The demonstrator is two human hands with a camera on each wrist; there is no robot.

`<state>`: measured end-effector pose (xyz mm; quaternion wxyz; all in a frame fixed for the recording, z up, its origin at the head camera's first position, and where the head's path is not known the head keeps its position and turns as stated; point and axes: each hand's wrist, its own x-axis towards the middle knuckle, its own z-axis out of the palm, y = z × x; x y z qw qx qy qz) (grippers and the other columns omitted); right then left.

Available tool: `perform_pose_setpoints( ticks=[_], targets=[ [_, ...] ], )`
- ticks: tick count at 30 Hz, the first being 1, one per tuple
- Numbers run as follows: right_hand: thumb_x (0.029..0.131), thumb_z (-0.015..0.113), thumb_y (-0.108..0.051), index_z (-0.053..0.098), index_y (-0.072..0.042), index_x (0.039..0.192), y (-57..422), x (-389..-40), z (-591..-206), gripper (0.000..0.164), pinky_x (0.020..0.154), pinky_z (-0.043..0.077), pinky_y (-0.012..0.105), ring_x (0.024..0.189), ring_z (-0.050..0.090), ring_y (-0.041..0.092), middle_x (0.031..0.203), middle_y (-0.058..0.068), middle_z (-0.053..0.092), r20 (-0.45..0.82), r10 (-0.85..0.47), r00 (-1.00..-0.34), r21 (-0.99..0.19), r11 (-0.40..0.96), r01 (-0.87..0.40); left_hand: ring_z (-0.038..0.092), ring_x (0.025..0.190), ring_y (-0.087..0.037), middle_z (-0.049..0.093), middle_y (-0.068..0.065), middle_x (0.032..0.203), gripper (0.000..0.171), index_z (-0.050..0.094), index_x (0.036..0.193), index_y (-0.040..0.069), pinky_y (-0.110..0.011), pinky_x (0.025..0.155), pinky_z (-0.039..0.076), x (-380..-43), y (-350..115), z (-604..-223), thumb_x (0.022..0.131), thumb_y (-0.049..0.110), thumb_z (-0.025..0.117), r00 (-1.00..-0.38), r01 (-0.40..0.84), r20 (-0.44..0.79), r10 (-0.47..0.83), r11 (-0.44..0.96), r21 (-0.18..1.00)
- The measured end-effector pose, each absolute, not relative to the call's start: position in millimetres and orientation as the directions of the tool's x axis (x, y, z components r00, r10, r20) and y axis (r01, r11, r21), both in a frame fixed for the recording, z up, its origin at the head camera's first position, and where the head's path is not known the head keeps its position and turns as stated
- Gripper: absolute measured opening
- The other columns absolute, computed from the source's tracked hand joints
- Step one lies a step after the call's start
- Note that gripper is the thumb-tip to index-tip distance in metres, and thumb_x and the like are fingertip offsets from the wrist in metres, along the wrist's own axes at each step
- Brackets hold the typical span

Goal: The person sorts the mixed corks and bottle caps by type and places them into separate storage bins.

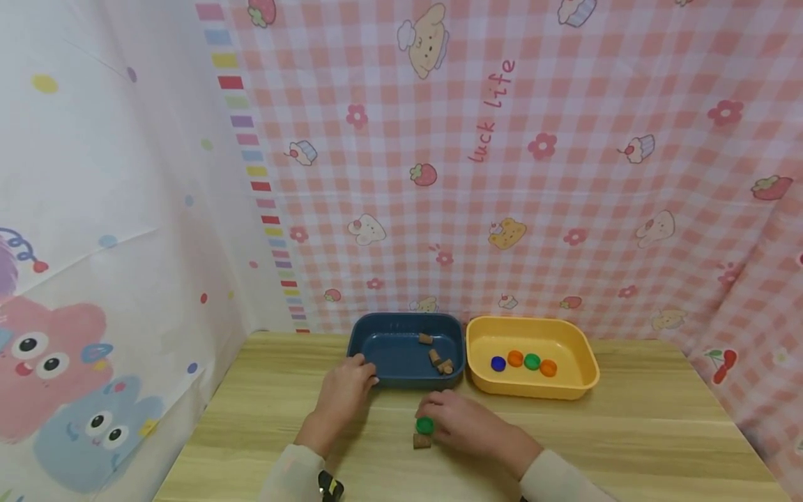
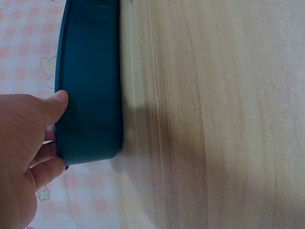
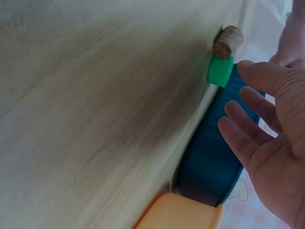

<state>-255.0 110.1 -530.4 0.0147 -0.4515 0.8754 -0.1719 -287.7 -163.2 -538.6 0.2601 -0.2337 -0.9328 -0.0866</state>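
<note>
My left hand (image 1: 343,392) pinches the rim of the dark blue bin (image 1: 401,383) at its front left corner. In the left wrist view the thumb (image 2: 58,100) lies on the outer wall and other fingers go behind the rim. My right hand (image 1: 467,424) is beside a green bottle cap (image 1: 424,425), holding nothing. Its fingers are loosely bent and apart from the cap in the right wrist view. A brown cork (image 3: 228,42) lies on the table against or very near the cap. Several corks (image 1: 434,357) lie in the blue bin's right side.
A yellow bin (image 1: 583,387) stands right beside the blue one, with blue, orange and green caps (image 1: 532,361) in it. Both bins stand at the back of the wooden table (image 1: 652,432), before a pink checked curtain (image 1: 564,195).
</note>
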Motion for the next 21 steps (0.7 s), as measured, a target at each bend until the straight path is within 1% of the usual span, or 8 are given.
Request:
perform_pose_setpoints(
  ticks=[6,9,14,21],
  targets=[
    [0.096,0.073,-0.010,0.071,-0.017,0.126,104,-257,-534,0.031,0.102,0.053,0.033,0.118,0.063,0.017,0.131,0.000,0.066,0.075,-0.792,-0.606,-0.314,0.558,-0.768,0.054,0.061,-0.017,0.052,0.001,0.072,0.014,0.073,0.080,0.014,-0.030,0.055,0.048,-286,-162,-537,0.084,0.020,0.086,-0.753,0.481,0.526,0.395,0.876,0.032],
    [0.095,0.074,-0.009,0.072,-0.018,0.124,100,-257,-536,0.030,0.102,0.052,0.031,0.117,0.062,0.015,0.129,-0.002,0.066,0.064,-0.798,-0.600,-0.300,0.558,-0.774,0.054,0.061,-0.017,0.051,0.001,0.072,0.015,0.073,0.080,0.015,-0.031,0.054,0.048,-285,-162,-536,0.084,0.020,0.086,-0.745,0.484,0.534,0.399,0.875,0.022],
    [0.093,0.075,-0.005,0.074,-0.019,0.117,96,-257,-539,0.028,0.101,0.052,0.029,0.116,0.062,0.013,0.125,-0.003,0.066,0.078,-0.814,-0.575,-0.265,0.539,-0.799,0.054,0.060,-0.018,0.050,0.001,0.071,0.015,0.073,0.079,0.015,-0.031,0.053,0.047,-285,-162,-536,0.083,0.020,0.087,-0.739,0.485,0.541,0.402,0.875,0.013],
    [0.091,0.076,-0.004,0.074,-0.019,0.113,95,-258,-543,0.026,0.098,0.052,0.028,0.113,0.063,0.014,0.121,-0.003,0.068,0.096,-0.817,-0.569,-0.232,0.537,-0.811,0.054,0.061,-0.018,0.050,0.001,0.071,0.015,0.073,0.081,0.015,-0.031,0.054,0.048,-286,-162,-537,0.085,0.021,0.085,-0.763,0.470,0.513,0.393,0.883,0.023]
  ],
)
